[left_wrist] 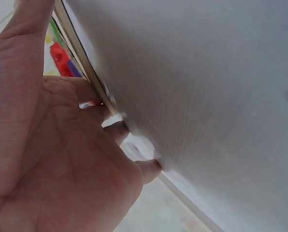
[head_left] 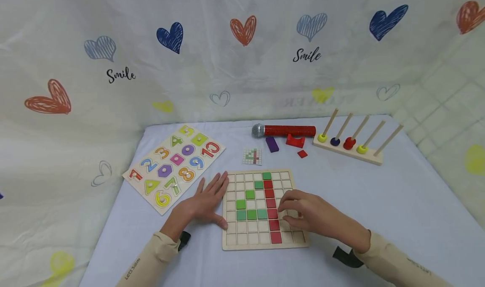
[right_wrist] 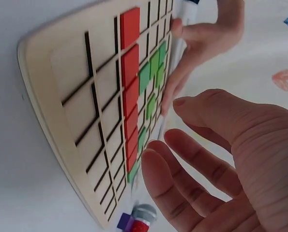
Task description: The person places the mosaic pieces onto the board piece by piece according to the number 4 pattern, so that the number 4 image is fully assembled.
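A wooden grid board (head_left: 231,239) lies on the table in front of me. A column of red square tiles (head_left: 270,193) runs down it, with several green tiles (head_left: 251,214) forming a slanted line and a short row to the left; one green tile (head_left: 267,176) tops the column. My left hand (head_left: 206,203) rests along the board's left edge, fingers spread and thumb near the lower corner. Above the board's right side hovers my right hand (head_left: 312,214), its fingers loosely bent. In the right wrist view, nothing shows between its thumb and fingertips.
Behind the board lies a small pattern card (head_left: 252,156). A number puzzle (head_left: 182,163) sits at left. Further back are a red microphone (head_left: 289,130), a purple block (head_left: 272,144), a red arched block (head_left: 295,141), a loose red tile (head_left: 302,154) and a peg stacker (head_left: 348,150).
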Available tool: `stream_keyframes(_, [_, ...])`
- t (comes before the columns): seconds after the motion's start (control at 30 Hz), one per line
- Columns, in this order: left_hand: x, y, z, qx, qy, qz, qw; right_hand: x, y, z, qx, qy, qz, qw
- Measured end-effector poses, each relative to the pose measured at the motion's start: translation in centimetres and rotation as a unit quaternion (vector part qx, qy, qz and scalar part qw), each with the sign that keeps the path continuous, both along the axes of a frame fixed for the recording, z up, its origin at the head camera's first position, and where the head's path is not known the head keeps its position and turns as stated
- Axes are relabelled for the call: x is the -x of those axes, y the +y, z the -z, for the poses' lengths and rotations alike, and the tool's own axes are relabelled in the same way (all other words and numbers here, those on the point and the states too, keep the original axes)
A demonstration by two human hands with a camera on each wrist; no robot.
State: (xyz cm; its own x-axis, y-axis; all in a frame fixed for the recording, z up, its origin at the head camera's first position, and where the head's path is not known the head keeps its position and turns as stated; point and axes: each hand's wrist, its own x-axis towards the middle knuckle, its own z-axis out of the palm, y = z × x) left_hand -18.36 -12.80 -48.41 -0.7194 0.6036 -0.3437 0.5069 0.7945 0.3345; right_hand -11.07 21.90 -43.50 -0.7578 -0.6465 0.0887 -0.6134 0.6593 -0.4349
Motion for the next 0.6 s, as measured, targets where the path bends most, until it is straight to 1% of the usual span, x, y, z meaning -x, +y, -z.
stream_keyframes(0.1, [0.0,0.0,0.0,-0.003,-0.003,0.001,1.0,1.1,0.5,-0.4,0.008,-0.033,0.015,0.999])
stream_keyframes(0.17, [0.0,-0.1,0.0,-0.004,-0.006,0.002,1.0,1.9,0.9,-0.6,0.013,-0.043,0.023,0.999])
stream_keyframes(0.33, [0.2,-0.1,0.1,-0.007,-0.01,0.003,0.9999,4.3,2.3,-0.5,0.029,-0.025,0.049,0.998])
stream_keyframes(0.47, [0.2,-0.1,0.2,-0.006,-0.005,0.005,1.0,6.4,3.4,-0.2,0.03,-0.031,0.082,0.996])
stream_keyframes(0.6, [0.2,-0.1,0.3,-0.003,-0.001,0.004,1.0,8.1,4.1,-0.1,0.021,-0.024,0.09,0.995])
